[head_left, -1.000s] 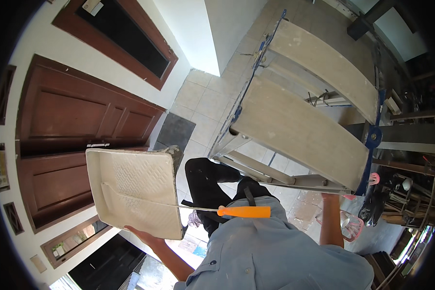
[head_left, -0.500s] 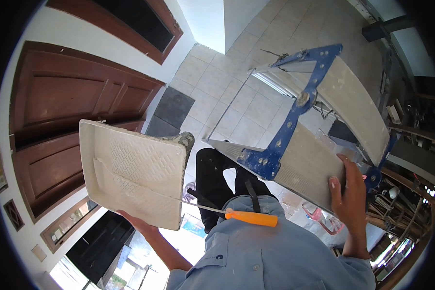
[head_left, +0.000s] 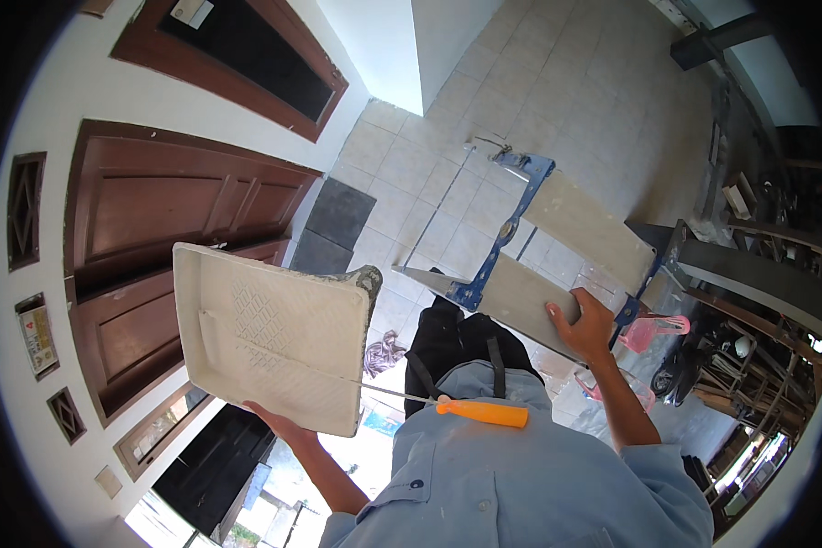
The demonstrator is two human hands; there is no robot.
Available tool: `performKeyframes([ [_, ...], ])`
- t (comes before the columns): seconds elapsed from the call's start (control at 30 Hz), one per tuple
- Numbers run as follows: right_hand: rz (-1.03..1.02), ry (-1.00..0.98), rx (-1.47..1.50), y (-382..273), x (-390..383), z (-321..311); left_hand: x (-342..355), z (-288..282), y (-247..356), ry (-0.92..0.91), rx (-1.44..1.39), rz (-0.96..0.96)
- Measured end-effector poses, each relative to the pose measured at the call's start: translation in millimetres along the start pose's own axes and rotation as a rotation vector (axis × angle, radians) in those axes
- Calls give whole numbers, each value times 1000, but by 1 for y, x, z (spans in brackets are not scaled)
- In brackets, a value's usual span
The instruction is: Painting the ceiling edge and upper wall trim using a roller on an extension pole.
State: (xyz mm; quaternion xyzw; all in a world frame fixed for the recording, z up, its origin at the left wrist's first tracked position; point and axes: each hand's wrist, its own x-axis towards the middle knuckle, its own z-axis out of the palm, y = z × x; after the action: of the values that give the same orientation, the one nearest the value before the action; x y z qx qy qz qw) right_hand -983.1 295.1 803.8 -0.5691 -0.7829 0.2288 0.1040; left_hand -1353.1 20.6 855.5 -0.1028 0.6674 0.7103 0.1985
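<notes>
2 bare hands observed, well apart, 1 either side of the torso (head_left: 484, 457). Left hand (head_left: 283, 426): held out to the left, bent in a grip, fingers largely concealed; left forearm (head_left: 327, 477) slants outward. Right hand (head_left: 590, 329): extended farther forward, back of hand uppermost, thumb and forefinger parted in a grip, remaining fingers not clearly visible; right forearm (head_left: 625, 402) angles inward, elbow bent.

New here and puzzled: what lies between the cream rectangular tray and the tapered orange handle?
In the head view, a thin grey metal rod crosses that stretch.
</notes>
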Motion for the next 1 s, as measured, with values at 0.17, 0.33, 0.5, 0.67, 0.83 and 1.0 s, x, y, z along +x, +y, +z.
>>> performKeyframes([
  [0.17, 0, -15, -3, 0, 4, -12, 1, 18, 28, -58, -1, 8],
  [0.33, 39, -40, -4, 13, 0, -14, -10, 35, 22, -150, -2, 48],
  [0.5, -79, -108, 41, 33, -6, -14, -27, 45, 7, -108, 29, 45],
  [0.67, -191, -208, -84, 39, -9, -10, -46, 41, -1, -69, 71, 40],
  [0.83, -355, 40, -25, 16, 0, 11, -60, 30, -8, -151, 51, 73],
  [1.0, -287, -150, -2, 4, 6, 16, -81, 19, -12, -130, 29, 69],
])
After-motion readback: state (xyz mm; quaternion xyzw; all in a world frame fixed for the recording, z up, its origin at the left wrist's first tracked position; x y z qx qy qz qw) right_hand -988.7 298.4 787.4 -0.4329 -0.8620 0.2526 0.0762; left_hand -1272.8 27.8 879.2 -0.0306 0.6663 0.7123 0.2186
